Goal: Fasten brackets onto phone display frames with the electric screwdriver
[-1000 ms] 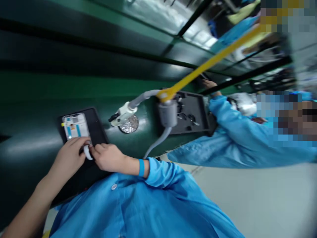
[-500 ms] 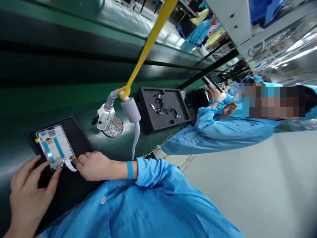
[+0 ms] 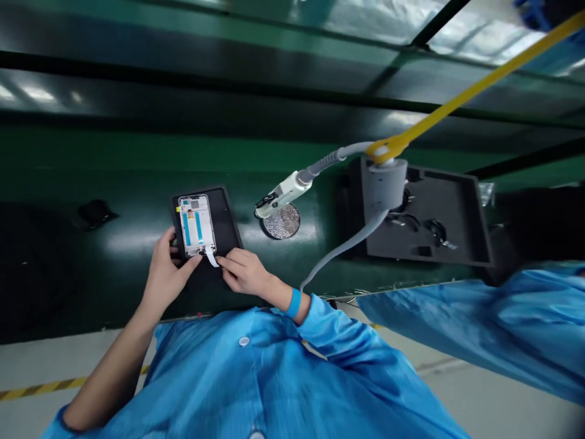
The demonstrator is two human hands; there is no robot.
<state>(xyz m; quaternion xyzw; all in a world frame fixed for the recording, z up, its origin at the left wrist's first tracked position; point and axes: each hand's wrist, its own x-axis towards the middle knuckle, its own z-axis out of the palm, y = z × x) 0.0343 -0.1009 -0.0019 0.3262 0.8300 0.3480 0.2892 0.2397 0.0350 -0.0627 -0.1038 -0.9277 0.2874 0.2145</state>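
A white phone frame (image 3: 197, 225) with blue strips lies on a black pad (image 3: 226, 216) on the green belt (image 3: 114, 164). My left hand (image 3: 167, 274) grips its near left corner, thumb on the lower edge. My right hand (image 3: 242, 273) is closed in a pinch, its fingertips on a white strip (image 3: 211, 256) that curls off the frame's near end. Both hands meet at that near edge. I wear a blue coat and a blue wrist band (image 3: 294, 303).
A white hand tool (image 3: 280, 194) hangs on a grey cable beside a yellow strap (image 3: 457, 100) and a grey cylinder (image 3: 384, 183). Under it lies a round metal mesh disc (image 3: 282, 221). A black foam tray (image 3: 461, 201) holds small parts. A co-worker's blue sleeve (image 3: 479, 317) is at right.
The view has swung and pulled back. My left hand moved from the pad's left side onto the frame's near corner. My right hand stays pinched at the white strip.
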